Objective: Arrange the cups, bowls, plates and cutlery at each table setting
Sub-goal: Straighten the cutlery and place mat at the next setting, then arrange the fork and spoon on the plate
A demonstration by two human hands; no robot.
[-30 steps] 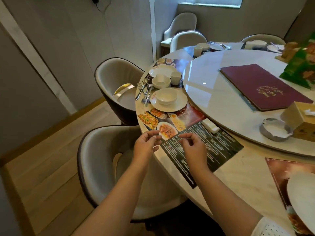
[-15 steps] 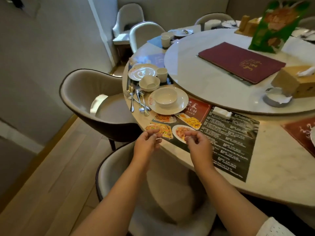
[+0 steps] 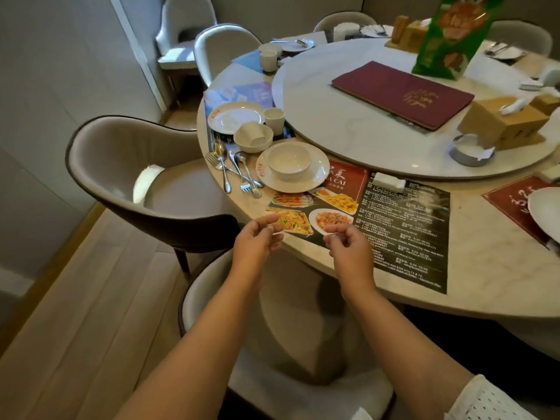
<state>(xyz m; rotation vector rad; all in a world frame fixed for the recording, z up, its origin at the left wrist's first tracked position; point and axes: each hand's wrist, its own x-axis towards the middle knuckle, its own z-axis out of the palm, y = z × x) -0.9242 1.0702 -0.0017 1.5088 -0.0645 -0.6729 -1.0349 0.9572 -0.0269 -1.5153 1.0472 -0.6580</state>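
Observation:
On the marble table [image 3: 485,277] a dark placemat [image 3: 403,225] with food photos lies in front of me. My left hand [image 3: 257,241] pinches its near left corner, and my right hand [image 3: 348,247] pinches its near edge. At the mat's far left corner a white bowl [image 3: 288,160] sits on a plate [image 3: 318,177]. Forks and spoons [image 3: 239,171] lie jumbled left of that plate. Behind them are a second bowl [image 3: 253,137] with a cup lying in it, an empty plate [image 3: 235,116] and an upright cup [image 3: 274,116].
A round turntable [image 3: 363,134] carries a maroon menu [image 3: 403,92], a tissue box [image 3: 503,119], an ashtray [image 3: 469,153] and a green sign [image 3: 451,34]. A small white packet [image 3: 388,182] lies on the mat. Padded chairs stand at left [image 3: 121,165] and below my arms [image 3: 288,328]. Another plate [image 3: 545,210] lies at right.
My view has swung so the placemat sits squarer in front of me. Both hands have stayed at its near edge, drawn slightly back toward the table rim.

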